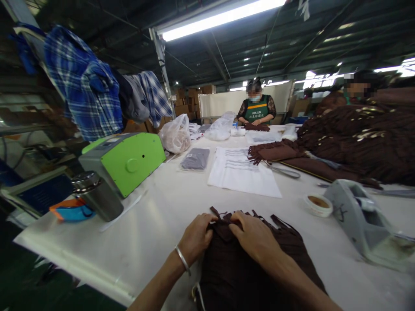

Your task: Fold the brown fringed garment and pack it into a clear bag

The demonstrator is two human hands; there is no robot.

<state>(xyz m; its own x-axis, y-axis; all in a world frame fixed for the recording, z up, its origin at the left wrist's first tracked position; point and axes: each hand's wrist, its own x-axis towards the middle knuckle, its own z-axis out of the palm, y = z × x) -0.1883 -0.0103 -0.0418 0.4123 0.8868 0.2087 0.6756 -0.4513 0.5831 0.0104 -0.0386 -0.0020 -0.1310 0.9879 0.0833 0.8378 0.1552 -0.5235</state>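
A dark brown fringed fabric piece (246, 276), perhaps a bag, lies on the white table close in front of me, its fringe strips spread at the far edge. My left hand (197, 235), with a silver bangle on the wrist, pinches the fabric at its upper left edge. A short way to the right, my right hand (256, 233) has its fingers bent and closed on the same edge. Bunched cloth shows between the two hands. At the lower left of the piece a small metal ring or clasp (195, 293) is partly visible.
A green and grey machine (132, 164) and a steel flask (100, 201) stand left. A tape dispenser (363, 220) and tape roll (319, 204) sit right. Ahead lie a packed grey garment (195, 159), white sheet (244, 183) and brown fringed pile (359, 142). A co-worker (256, 108) works opposite.
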